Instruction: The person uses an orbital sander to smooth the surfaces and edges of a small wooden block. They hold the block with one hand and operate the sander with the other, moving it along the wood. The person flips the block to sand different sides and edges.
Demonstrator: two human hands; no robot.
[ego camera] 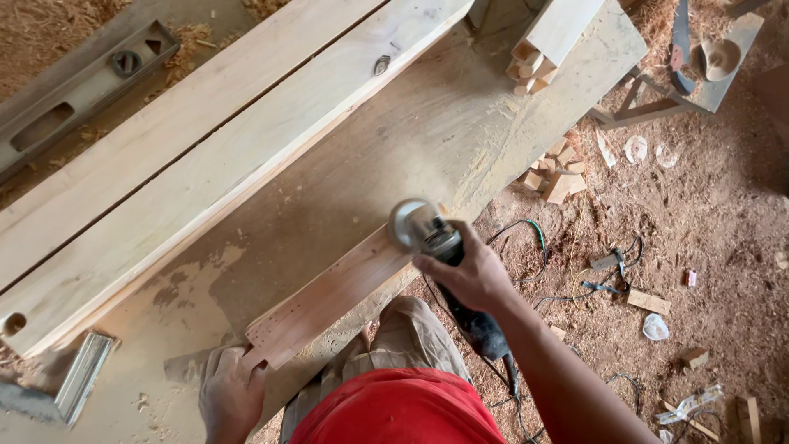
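Observation:
A narrow reddish wooden strip (pixel 329 298) lies along the near edge of a dusty workbench (pixel 394 156). My left hand (pixel 230 393) presses down on the strip's near end, by its notch. My right hand (pixel 468 275) grips the black body of an angle grinder (pixel 427 234). The grinder's round disc sits on the far end of the strip.
Two long pale planks (pixel 205 156) lie side by side across the bench. A metal spirit level (pixel 78 86) rests at the far left and a metal square (pixel 78 378) at the near left. Wood offcuts (pixel 555 177), cables and scraps litter the sawdust floor on the right.

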